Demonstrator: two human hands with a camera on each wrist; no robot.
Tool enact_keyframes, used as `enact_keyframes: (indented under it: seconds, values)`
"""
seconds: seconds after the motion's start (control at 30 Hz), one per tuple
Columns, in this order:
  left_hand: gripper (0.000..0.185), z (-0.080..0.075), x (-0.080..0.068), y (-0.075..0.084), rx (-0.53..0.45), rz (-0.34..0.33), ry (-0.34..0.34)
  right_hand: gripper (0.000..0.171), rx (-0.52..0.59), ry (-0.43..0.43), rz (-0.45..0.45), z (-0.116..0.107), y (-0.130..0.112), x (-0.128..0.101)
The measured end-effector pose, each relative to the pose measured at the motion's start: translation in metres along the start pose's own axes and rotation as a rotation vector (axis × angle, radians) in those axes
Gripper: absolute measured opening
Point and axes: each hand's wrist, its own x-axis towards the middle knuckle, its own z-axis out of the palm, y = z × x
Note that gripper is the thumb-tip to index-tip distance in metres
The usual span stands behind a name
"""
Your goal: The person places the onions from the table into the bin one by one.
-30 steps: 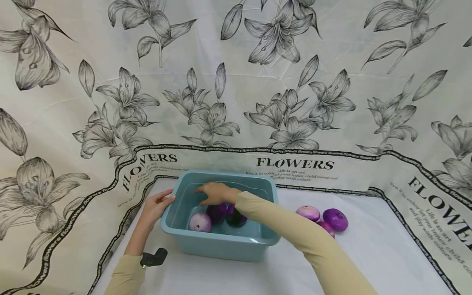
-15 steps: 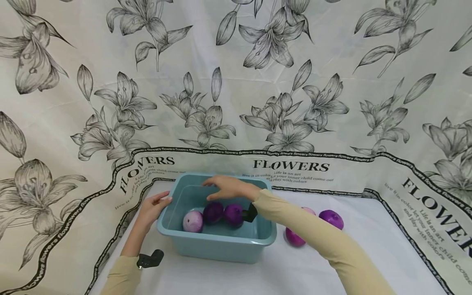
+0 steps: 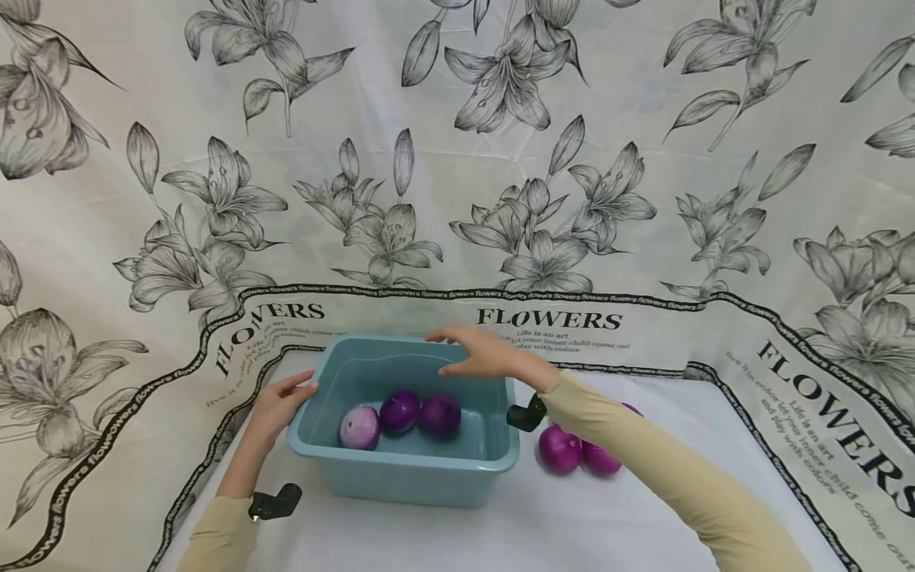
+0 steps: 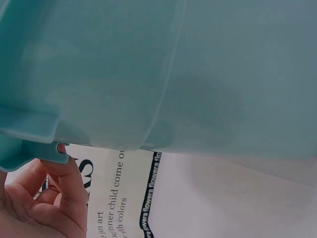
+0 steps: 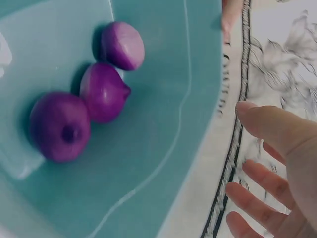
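Note:
A light-blue plastic basin [image 3: 415,477] stands on the white table with three purple onions inside. The paler onion [image 3: 360,427] lies at the left, a dark onion [image 3: 399,411] in the middle, and another dark onion [image 3: 440,415] to its right. My left hand [image 3: 277,405] holds the basin's left rim; in the left wrist view its fingers [image 4: 69,183] curl under the rim. Above the basin's back right rim, my right hand [image 3: 482,353] is held with spread fingers and nothing in it. The right wrist view shows that hand [image 5: 282,173] apart from the onions.
Right of the basin, a magenta onion [image 3: 560,449] and a second magenta onion [image 3: 602,458] lie on the table [image 3: 715,492]. Another onion [image 3: 632,408] is mostly hidden behind the right sleeve. A flower-printed cloth [image 3: 386,238] hangs behind and at the sides.
My right hand has risen from inside the basin and moved right toward its back right rim, uncovering the onions there. My left hand stays at the left rim.

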Motion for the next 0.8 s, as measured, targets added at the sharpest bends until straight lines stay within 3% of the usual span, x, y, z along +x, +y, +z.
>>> enact_keyframes:
  seconds: [0.33,0.53,0.8]
  values:
    - [0.056,-0.001,0.000,0.001,0.013,0.005,-0.018,0.054,-0.004,0.182,0.105,-0.019,0.025,-0.056]
    - [0.057,-0.004,-0.002,0.001,0.040,-0.001,-0.016,0.048,0.014,0.293,0.137,-0.005,0.052,-0.086]
    - [0.057,-0.001,-0.001,0.001,0.037,-0.021,-0.018,0.059,0.017,0.399,0.278,0.023,0.091,-0.133]
